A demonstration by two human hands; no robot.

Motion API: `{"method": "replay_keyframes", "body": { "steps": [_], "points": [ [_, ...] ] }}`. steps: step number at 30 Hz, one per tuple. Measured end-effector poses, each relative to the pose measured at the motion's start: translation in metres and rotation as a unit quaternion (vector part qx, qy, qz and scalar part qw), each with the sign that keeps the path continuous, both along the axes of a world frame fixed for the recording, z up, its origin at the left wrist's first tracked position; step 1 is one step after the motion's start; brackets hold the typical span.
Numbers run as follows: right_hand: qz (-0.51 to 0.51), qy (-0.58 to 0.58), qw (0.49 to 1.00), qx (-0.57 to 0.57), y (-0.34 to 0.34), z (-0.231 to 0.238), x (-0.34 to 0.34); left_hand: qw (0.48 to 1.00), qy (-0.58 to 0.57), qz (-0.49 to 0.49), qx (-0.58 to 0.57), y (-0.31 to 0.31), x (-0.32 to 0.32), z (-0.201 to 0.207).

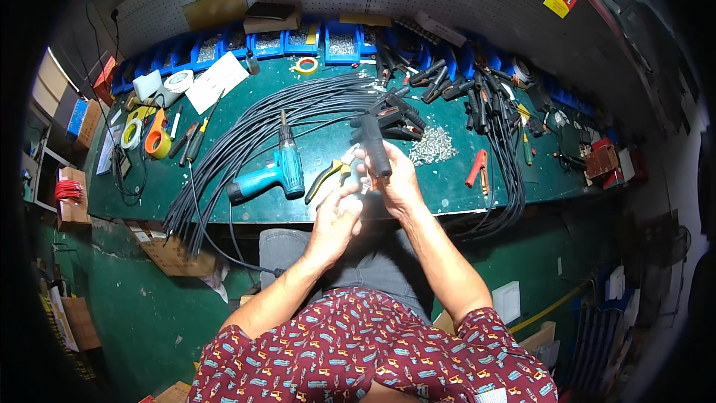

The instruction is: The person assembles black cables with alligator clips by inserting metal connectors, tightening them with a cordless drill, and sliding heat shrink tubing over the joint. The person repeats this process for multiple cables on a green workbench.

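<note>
My right hand [400, 183] is closed around a black ribbed clamp handle [374, 146], held up over the table's front edge. Just left of it, my left hand [337, 222] has its fingers curled, thumb against fingertips; what they pinch, if anything, is hidden. A small shiny piece [365, 185] shows between the two hands, too bright to make out. Beside my left hand lie yellow-and-black pliers [325, 177], and further left a teal cordless drill [277, 170]. Behind my right hand are a pile of small metal screws [432, 146] and several black clamp handles [399, 116].
A thick bundle of black cables [246, 116] curves across the green table [462, 205] and hangs over its front edge. Blue bins [341, 43] of small metal parts line the back. More handles with cables [485, 104] and a red clamp handle [475, 167] lie to the right.
</note>
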State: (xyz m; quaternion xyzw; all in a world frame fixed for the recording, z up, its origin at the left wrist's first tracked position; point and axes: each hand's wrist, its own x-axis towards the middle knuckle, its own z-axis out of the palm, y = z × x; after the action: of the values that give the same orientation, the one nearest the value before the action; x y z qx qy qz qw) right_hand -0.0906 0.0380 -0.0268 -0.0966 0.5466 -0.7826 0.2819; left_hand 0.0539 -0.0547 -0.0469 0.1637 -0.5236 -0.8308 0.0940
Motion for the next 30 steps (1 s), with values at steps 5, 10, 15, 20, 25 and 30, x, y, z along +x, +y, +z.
{"method": "replay_keyframes", "body": {
  "steps": [5,10,15,20,25,30],
  "points": [
    [-0.023,-0.082,0.987,-0.135,0.001,-0.014,0.017,1.0,-0.016,-0.019,-0.013,0.004,-0.002,0.0],
    [-0.071,-0.105,0.98,-0.152,0.0,-0.015,0.032,0.999,0.005,-0.019,-0.034,0.002,-0.004,-0.012],
    [-0.075,-0.06,0.99,-0.106,0.01,-0.012,0.036,0.994,-0.002,-0.033,-0.106,0.003,-0.005,-0.008],
    [0.023,-0.121,0.977,-0.172,0.034,-0.006,0.026,0.992,0.01,-0.025,-0.121,-0.001,-0.006,-0.008],
    [0.036,-0.133,0.986,-0.09,0.044,-0.006,0.006,0.982,0.014,-0.027,-0.185,-0.002,-0.011,-0.014],
    [0.023,-0.075,0.997,-0.022,0.043,-0.017,-0.013,0.985,-0.019,-0.068,-0.158,-0.01,-0.011,-0.002]
  ]
}}
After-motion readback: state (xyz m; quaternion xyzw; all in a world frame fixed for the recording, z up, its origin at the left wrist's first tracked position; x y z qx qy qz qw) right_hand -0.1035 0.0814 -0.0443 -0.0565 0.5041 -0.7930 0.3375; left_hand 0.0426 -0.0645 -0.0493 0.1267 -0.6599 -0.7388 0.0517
